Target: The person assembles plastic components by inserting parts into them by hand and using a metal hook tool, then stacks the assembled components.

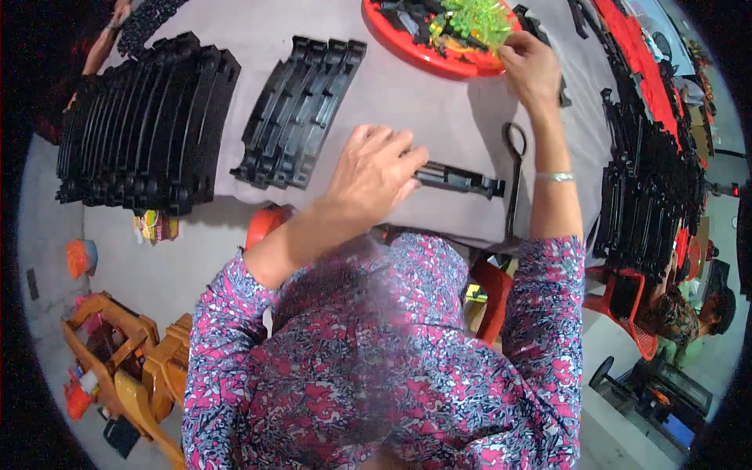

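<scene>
hands: left (376, 172) grasping one end of a narrow black slotted plastic bar (460, 179) | bar: near side of the grey cloth-covered bench (427, 106) | right (535, 72): fingers bent at translucent yellow-green plastic pieces (476, 19) in a round red plastic tray (423, 62), pinch cannot be told

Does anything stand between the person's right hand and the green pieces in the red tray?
Nothing visible does. The right hand is at the near right rim of the red tray, fingertips beside the green pieces; whether they touch is unclear from this view.
</scene>
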A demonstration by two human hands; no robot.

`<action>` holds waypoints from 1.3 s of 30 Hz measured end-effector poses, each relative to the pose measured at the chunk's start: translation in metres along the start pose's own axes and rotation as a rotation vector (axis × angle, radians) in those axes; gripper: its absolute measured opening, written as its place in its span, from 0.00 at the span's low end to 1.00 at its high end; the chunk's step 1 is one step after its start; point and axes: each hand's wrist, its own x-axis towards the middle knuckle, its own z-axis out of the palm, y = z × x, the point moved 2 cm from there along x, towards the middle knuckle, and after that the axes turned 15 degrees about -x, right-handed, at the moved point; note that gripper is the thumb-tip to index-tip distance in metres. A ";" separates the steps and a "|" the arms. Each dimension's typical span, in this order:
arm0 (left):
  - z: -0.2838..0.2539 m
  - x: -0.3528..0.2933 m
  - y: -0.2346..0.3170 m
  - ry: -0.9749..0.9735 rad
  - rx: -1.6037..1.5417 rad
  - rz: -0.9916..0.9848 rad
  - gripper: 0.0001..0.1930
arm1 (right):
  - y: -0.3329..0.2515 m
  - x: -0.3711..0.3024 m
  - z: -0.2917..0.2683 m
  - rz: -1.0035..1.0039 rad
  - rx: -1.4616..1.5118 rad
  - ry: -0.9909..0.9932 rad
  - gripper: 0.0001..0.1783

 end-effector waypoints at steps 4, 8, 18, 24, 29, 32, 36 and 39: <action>-0.003 0.000 0.000 0.021 -0.080 -0.066 0.26 | 0.003 -0.066 -0.036 0.017 0.540 -0.383 0.11; -0.004 0.004 0.002 -0.049 -0.100 -0.060 0.27 | -0.011 -0.136 -0.059 0.012 0.669 -0.508 0.08; -0.005 0.008 0.001 -0.104 -0.245 -0.143 0.27 | -0.061 -0.179 -0.050 -0.188 0.267 -0.160 0.07; -0.005 0.005 -0.007 -0.070 -0.284 -0.114 0.29 | -0.068 -0.183 -0.044 -0.207 0.254 -0.038 0.06; -0.010 0.013 -0.008 -0.165 -0.430 -0.195 0.26 | -0.071 -0.187 -0.041 -0.074 0.273 -0.124 0.05; -0.007 0.014 -0.015 -0.127 -0.423 -0.207 0.22 | -0.072 -0.187 -0.041 -0.044 0.269 -0.150 0.04; -0.007 0.025 -0.012 -0.178 -0.410 -0.255 0.18 | -0.075 -0.186 -0.042 -0.029 0.278 -0.175 0.04; -0.006 0.031 -0.015 -0.277 -0.366 -0.237 0.15 | -0.077 -0.184 -0.040 0.042 0.319 -0.207 0.04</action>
